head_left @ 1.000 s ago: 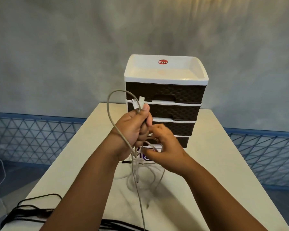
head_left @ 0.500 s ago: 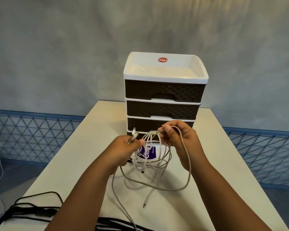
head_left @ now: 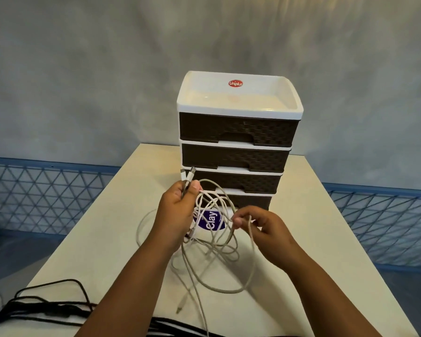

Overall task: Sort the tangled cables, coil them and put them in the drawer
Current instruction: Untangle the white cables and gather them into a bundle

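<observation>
Left grip (head_left: 180,205) clenched white cable (head_left: 219,244) plugs, raised since before | right grip (head_left: 260,224) pinched a strand, now lower | loops above desk (head_left: 326,227).

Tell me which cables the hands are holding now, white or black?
The white cables: left hand and right hand grip them; the black cables lie untouched.

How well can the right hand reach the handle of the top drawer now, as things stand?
Probably not at once. The right hand pinches a strand of the white cables, so its grip is taken. The top drawer is shut and nothing stands before its handle, so the way itself looks free.
</observation>
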Motion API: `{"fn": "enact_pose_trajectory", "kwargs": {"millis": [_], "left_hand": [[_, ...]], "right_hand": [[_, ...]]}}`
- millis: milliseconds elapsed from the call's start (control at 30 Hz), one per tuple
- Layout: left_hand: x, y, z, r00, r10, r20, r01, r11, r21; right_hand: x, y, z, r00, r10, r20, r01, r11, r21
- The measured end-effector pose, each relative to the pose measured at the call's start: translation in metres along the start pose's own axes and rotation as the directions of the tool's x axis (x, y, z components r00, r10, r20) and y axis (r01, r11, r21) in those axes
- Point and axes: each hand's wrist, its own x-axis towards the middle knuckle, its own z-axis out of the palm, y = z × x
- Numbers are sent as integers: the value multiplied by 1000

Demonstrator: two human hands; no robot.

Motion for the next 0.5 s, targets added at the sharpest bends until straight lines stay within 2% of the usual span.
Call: {"fn": "enact_pose_trajectory", "kwargs": {"millis": [133,167,233,300,367,467,500], "left_hand": [[5,0,-1,1000,2,-22,-2,1000,-2],[7,-2,-3,1000,6,-21,-6,1000,9],[9,-1,-4,1000,11,-10,-11,1000,28],[8,-1,-3,1000,18,7,-18,999,32],[6,1,1,999,39,36,-40,999,13],[1,8,5,996,72,48,-71,997,-23],[2,10,4,995,93,25,-93,996,-9]], "right_hand": [[-2,-5,-12,980,77,182,-96,991,95],[-2,-7,-15,983,96,155,-119,983,143],[1,-11,-20,987,160,-16,-148,943,298],[8,-18,-22,952,248,-181,-160,904,397],[14,-26,-21,952,237,-193,-159,924,349],[22,-34,-14,988,154,-9,-148,960,236],[23,-36,-11,989,148,-1,-145,973,177]]}}
